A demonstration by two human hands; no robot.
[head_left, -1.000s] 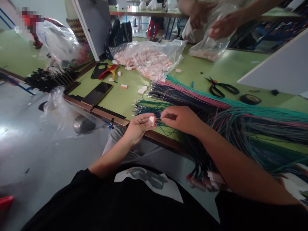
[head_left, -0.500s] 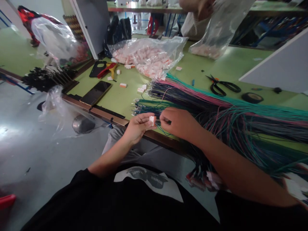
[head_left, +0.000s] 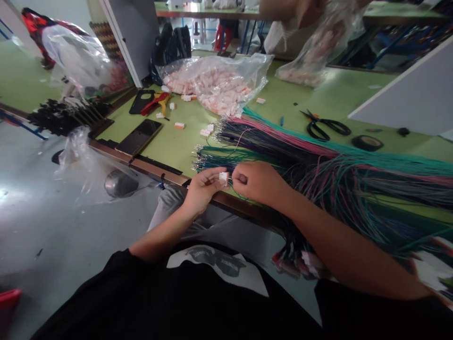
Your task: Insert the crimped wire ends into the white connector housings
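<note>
Between the thumb and fingers of my left hand (head_left: 203, 188) is a small white and orange connector housing (head_left: 223, 177), held over the table's front edge. My right hand (head_left: 260, 182) is closed in a pinch just to the right of it, on a thin wire whose end reaches the housing; how far it sits inside cannot be made out. Bundles of green, pink and dark wires (head_left: 283, 137) with bare metal terminals at their left ends lie behind my hands. Several loose connector housings (head_left: 179, 125) are scattered on the green table (head_left: 166, 146).
A clear bag of connector housings (head_left: 219, 80) lies at the back. A phone (head_left: 139, 137), red and yellow wire strippers (head_left: 155, 103), black scissors (head_left: 323, 126) and a tape roll (head_left: 367, 142) rest on the table. Across it, another person's hand (head_left: 307, 12) is near a second bag (head_left: 318, 52).
My right hand has turned slightly and stays close to the housing in my left hand. Across the table, the other person's hand and the plastic bag have moved.
</note>
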